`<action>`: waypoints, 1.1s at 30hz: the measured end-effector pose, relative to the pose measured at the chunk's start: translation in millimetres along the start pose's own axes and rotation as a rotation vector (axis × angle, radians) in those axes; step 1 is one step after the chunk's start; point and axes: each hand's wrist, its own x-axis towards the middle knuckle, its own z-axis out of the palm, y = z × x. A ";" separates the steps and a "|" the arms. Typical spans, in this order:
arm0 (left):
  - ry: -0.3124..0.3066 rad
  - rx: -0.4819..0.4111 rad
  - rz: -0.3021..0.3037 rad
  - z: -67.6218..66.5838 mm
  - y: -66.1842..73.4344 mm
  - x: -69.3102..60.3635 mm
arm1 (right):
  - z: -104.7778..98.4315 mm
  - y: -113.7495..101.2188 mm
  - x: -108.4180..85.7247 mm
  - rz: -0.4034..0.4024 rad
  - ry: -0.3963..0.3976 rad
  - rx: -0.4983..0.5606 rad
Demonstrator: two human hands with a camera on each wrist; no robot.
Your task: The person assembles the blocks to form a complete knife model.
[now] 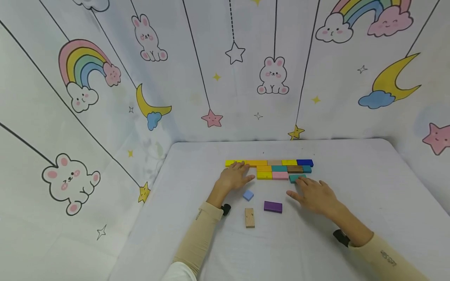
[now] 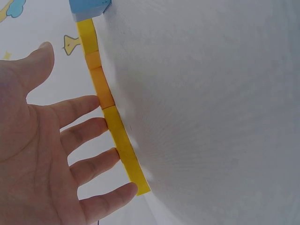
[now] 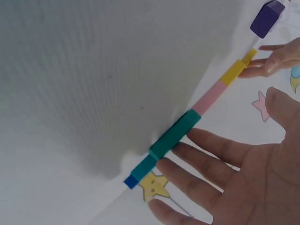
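Note:
Rows of colored wooden blocks lie flat on the white table. At the left end of the back row, a long yellow block (image 1: 231, 162) is touched by the extended fingers of my left hand (image 1: 232, 179); in the left wrist view these fingers lie along the yellow block (image 2: 124, 147) and an orange block (image 2: 102, 87). My right hand (image 1: 316, 196) has straight, spread fingertips on a teal block (image 1: 293, 178) at the right of the front row. That teal block sits slightly apart from the pink block (image 1: 280, 176). Neither hand grips anything.
Closer to me lie a small light-blue block (image 1: 248, 195), a purple block (image 1: 273, 207) and a natural wood block (image 1: 249, 217). A dark blue block (image 1: 304, 162) ends the back row at the right. Behind the table hangs a cartoon-printed backdrop (image 1: 242, 101).

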 end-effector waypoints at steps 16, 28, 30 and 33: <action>-0.009 0.005 -0.007 -0.9 0.5 0.0 | -0.3 2.4 12.0 0.038 -0.051 0.011; -0.006 -0.009 -0.013 0.6 0.0 1.3 | -3.1 1.4 13.8 0.034 -0.059 0.006; -0.005 -0.009 -0.014 0.5 0.1 1.2 | -4.5 0.6 13.3 0.033 -0.062 0.004; -0.007 -0.008 -0.016 0.4 0.5 1.1 | -5.7 -0.6 13.0 0.039 -0.066 0.012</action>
